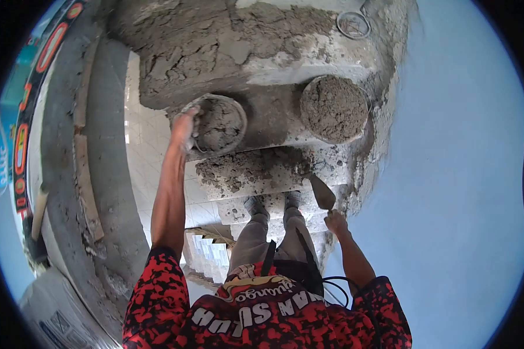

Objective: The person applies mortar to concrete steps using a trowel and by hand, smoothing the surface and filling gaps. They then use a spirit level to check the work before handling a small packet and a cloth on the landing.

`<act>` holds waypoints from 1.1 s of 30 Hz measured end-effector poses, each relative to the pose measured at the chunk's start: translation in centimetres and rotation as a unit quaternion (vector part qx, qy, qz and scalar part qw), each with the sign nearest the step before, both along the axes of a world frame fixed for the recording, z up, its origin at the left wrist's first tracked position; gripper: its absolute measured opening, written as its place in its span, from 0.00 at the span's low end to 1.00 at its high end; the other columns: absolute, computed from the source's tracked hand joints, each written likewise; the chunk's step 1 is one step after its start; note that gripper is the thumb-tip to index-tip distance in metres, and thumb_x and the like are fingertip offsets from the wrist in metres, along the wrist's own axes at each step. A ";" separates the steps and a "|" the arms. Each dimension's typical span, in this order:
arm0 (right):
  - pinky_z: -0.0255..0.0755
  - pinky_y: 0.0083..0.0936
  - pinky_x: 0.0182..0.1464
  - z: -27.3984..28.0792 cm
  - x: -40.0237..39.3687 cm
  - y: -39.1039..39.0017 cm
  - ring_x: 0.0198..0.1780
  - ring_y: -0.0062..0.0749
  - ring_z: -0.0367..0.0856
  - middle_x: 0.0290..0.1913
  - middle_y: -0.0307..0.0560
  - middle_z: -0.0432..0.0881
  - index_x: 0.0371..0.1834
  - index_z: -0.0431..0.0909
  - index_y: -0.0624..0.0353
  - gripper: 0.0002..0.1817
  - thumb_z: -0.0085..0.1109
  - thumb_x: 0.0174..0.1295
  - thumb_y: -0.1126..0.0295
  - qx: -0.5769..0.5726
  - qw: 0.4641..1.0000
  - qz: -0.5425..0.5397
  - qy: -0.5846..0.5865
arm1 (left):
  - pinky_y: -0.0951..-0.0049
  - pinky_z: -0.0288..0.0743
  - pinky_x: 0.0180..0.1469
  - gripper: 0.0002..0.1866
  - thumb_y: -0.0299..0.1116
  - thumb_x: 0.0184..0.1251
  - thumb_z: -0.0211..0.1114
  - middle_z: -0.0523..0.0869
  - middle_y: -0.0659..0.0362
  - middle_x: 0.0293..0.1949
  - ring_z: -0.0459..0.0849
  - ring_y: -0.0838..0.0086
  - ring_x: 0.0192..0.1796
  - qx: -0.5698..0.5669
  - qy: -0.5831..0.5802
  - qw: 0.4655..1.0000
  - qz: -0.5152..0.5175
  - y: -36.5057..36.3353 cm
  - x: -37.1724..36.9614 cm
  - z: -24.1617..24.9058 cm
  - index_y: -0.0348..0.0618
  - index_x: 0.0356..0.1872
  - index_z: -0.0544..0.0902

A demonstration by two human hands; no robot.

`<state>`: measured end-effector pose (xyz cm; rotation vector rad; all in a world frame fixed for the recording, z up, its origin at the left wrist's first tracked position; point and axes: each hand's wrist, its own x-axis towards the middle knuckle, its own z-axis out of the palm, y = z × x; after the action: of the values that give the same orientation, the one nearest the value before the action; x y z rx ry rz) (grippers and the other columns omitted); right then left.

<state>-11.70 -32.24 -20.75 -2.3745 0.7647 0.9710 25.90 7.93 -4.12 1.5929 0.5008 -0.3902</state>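
My left hand (186,127) is closed over the left rim of a bucket (243,119) that stands on a step. Grey wet mortar (218,125) lies inside it. Low on the right, my right hand (335,222) grips the handle of a pointed trowel (322,193), its blade directed up and away from me. A second bucket (362,132), heaped with coarse mortar (333,107), stands to the right on the same step, apart from both hands.
Mortar is spread over the upper step (198,52) and in clumps on the step (244,168) below the buckets. A wire-rimmed round container (353,25) sits at the top right. A blue wall (460,145) bounds the right; a long level (22,145) leans at the left.
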 end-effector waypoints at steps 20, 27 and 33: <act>0.72 0.44 0.49 -12.9 20.9 -4.5 0.46 0.49 0.78 0.41 0.57 0.80 0.46 0.75 0.56 0.23 0.42 0.60 0.50 -0.090 0.967 0.233 0.051 | 0.71 0.64 0.58 0.15 0.29 0.66 0.51 0.78 0.53 0.48 0.73 0.69 0.54 0.223 -0.200 0.953 -0.040 0.8 -14.5 -12.2 0.37 0.52 0.73; 0.71 0.45 0.47 -19.1 24.6 -5.0 0.45 0.50 0.78 0.40 0.56 0.80 0.46 0.73 0.56 0.23 0.42 0.61 0.49 -0.038 0.942 0.326 0.075 | 0.64 0.58 0.60 0.36 0.49 0.58 0.62 0.68 0.58 0.60 0.65 0.66 0.62 -0.163 0.328 0.921 0.134 -13.6 -13.8 -30.5 0.41 0.63 0.60; 0.71 0.44 0.48 -22.2 26.3 -1.3 0.45 0.50 0.78 0.42 0.55 0.80 0.52 0.72 0.53 0.21 0.44 0.62 0.53 0.023 0.931 0.355 0.085 | 0.53 0.54 0.62 0.45 0.55 0.54 0.63 0.55 0.57 0.68 0.56 0.55 0.65 -0.089 0.221 0.965 0.109 -17.7 -13.7 -44.8 0.57 0.69 0.48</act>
<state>14.64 -33.52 -42.93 -2.5844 -0.1087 1.4609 12.19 -9.77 -48.96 1.2599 0.9460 -0.6087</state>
